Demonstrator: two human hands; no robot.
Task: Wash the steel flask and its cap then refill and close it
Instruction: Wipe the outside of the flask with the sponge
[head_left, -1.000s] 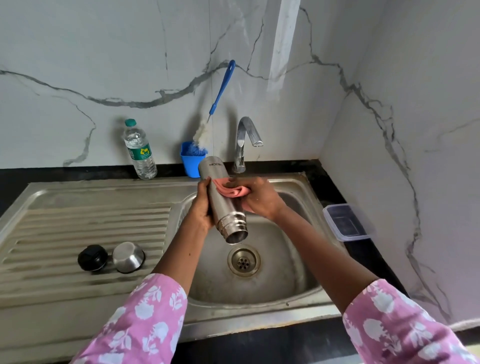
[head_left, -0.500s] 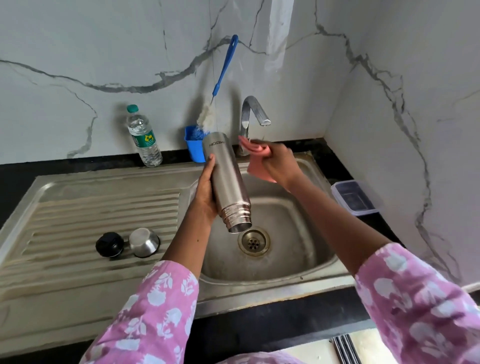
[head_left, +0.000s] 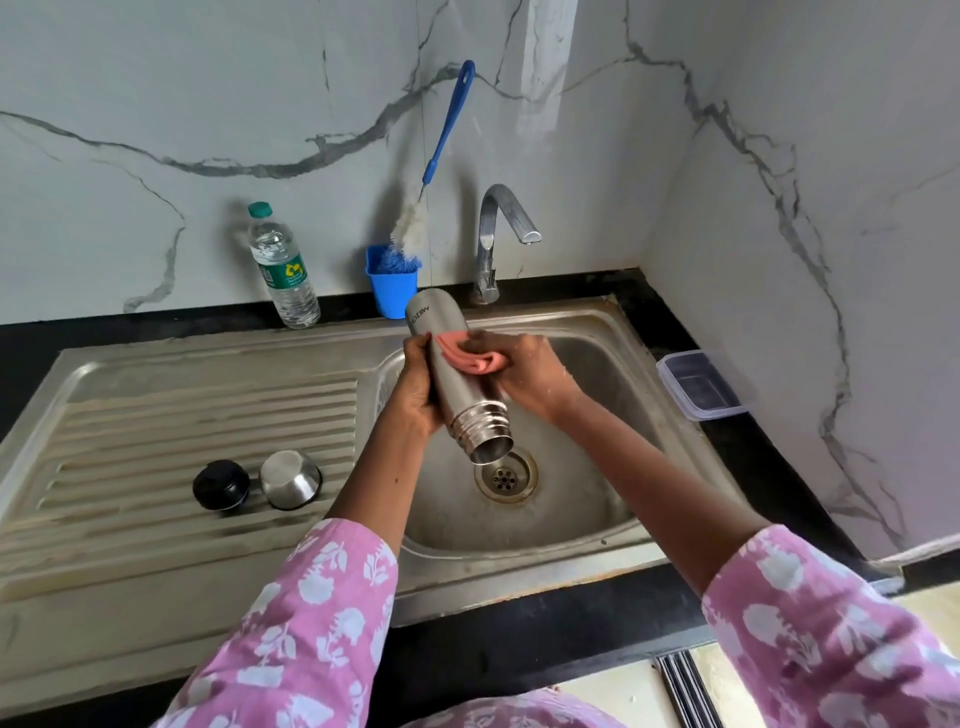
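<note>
A: Where's the flask?
B: Flask (head_left: 465, 395) is in the air over the sink (head_left: 597, 374). It's tilted: base up toward the tap (head_left: 501, 223), open mouth down, just above the drain (head_left: 505, 475).

A: Grip?
B: Left hand (head_left: 415, 384) is wrapped round the left side of the body, mid-length, fingers curled behind it. Right hand (head_left: 535, 374) grips a bunched pink cloth (head_left: 478, 358) and presses it on the upper right side of the body. Threaded neck is bare below both hands.

A: Cap?
B: Black cap (head_left: 221, 486) sits on the drainboard (head_left: 208, 410), well left of the basin. A steel cup (head_left: 290, 478) lies mouth-down just beside it on the right. Touching or not, can't tell.

A: Rest of the bench?
B: Back edge, left to right:
- Water bottle (head_left: 283, 267), green lid on, upright.
- Blue pot (head_left: 392, 288) behind the flask base, with a bottle brush (head_left: 447, 130) standing in it, blue handle leaning on the marble wall.
- Tap spout, pointing right.

A lidded clear box (head_left: 696, 384) is on the black counter (head_left: 519, 623) right of the sink, by the side wall.

A: Sleeves?
B: Pink with a white floral print, both pushed up, forearms bare.
</note>
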